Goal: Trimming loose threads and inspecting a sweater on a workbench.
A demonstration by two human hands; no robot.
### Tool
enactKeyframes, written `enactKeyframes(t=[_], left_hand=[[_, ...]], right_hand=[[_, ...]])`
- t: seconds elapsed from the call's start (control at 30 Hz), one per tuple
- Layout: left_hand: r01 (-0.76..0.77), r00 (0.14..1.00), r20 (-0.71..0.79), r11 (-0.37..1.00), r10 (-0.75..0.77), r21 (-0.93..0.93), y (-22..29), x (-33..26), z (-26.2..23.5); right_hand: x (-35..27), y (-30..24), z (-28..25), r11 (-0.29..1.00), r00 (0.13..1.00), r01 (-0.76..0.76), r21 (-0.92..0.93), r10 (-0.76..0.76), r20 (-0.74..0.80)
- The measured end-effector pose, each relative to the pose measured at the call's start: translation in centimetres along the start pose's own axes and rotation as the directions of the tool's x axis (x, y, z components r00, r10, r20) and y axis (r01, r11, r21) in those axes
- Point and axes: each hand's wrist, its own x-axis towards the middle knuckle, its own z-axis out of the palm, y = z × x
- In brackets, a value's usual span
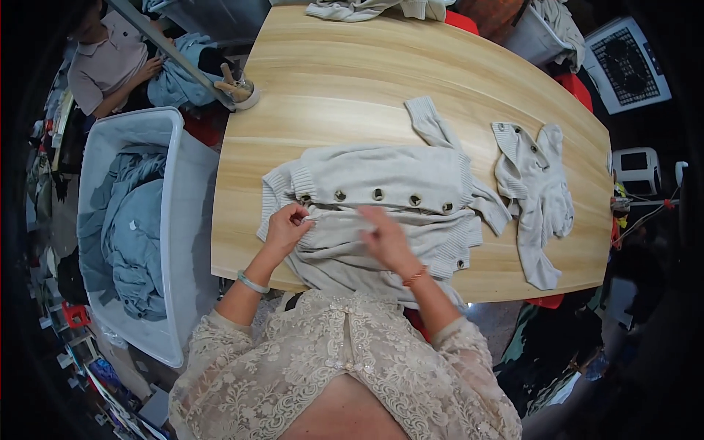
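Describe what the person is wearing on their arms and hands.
Both forearms are bare below short cream lace sleeves. The left hand has a pale green bangle at its wrist; the right hand has a thin orange-red bracelet. No gloves.

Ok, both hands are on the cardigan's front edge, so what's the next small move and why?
Probably smooth the cream cardigan front flat along the button line. The left hand pinches the edge near the collar end, the right hand presses mid-front, and the knit between them looks bunched, with the hem hanging off the table edge.
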Motion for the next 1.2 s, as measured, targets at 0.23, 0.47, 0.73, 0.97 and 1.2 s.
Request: enactKeyframes(t=[0.23, 0.47, 0.73, 0.97, 1.2], left_hand=[[0.043, 0.976, 0.216, 0.963, 0.016, -0.265, -0.3, -0.7, -1.9], [-0.093, 0.967, 0.226, 0.991, 0.113, -0.097, -3.4, -0.4, -1.6], [-0.578, 0.816, 0.276, 0.739, 0.508, 0.347, -0.7, 4.6, -0.4], [-0.441, 0.886, 0.189, 0.641, 0.424, 0.628, 0.0, 5.2, -0.4], [-0.125, 0.898, 0.420, 0.991, 0.132, -0.044, 1.1, 4.9, -0.9]], right_hand=[[3.1, -1.8, 9.0, 0.981, 0.987, -0.103, 0.165, 0.080, 0.136], [1.7, -1.0, 11.1, 0.988, 0.979, -0.154, -0.006, 0.154, 0.131], [0.1, -1.5, 10.9, 1.000, 0.999, 0.010, 0.030, -0.008, -0.048], [-0.5, -2.6, 10.2, 0.999, 0.999, 0.025, 0.035, -0.024, -0.049], [0.2, -3.6, 9.9, 0.997, 0.986, 0.033, -0.071, -0.044, -0.162]])
